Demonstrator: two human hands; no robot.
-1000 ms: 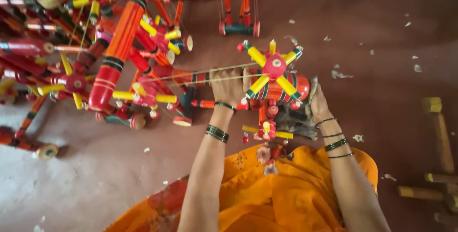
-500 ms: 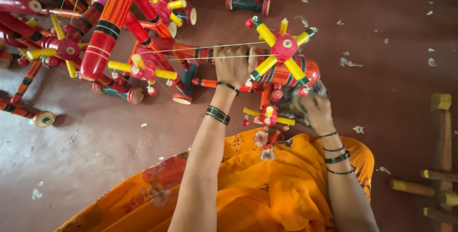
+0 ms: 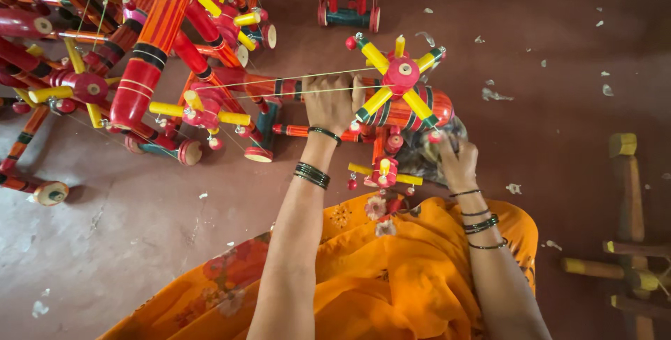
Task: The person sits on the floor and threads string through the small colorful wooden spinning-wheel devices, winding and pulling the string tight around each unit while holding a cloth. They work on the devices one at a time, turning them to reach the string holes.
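String (image 3: 279,80) work on a wooden toy is the step I read here: my left hand (image 3: 334,102) is closed over the red-and-orange striped body (image 3: 279,88) of the toy, fingers wrapped around it, right where two pale strands run leftward toward the pile (image 3: 140,46) of finished toys at far left. The toy lies across the floor (image 3: 545,46) just beyond my orange-draped lap (image 3: 391,277), with its yellow-spoked wheel (image 3: 400,74) standing just right of that hand. My right hand (image 3: 458,162) sits nearer and to the right, curled around something dark and crumpled (image 3: 426,155) beside the toy's right end; I cannot tell what that is, nor how firmly it is held. A smaller spoked piece (image 3: 384,171) hangs between the two hands. As I judge it, the next move calls for keeping the strands taut and clear of the spokes while the left hand steadies the body. Plain wooden parts (image 3: 629,242) lie at near right.
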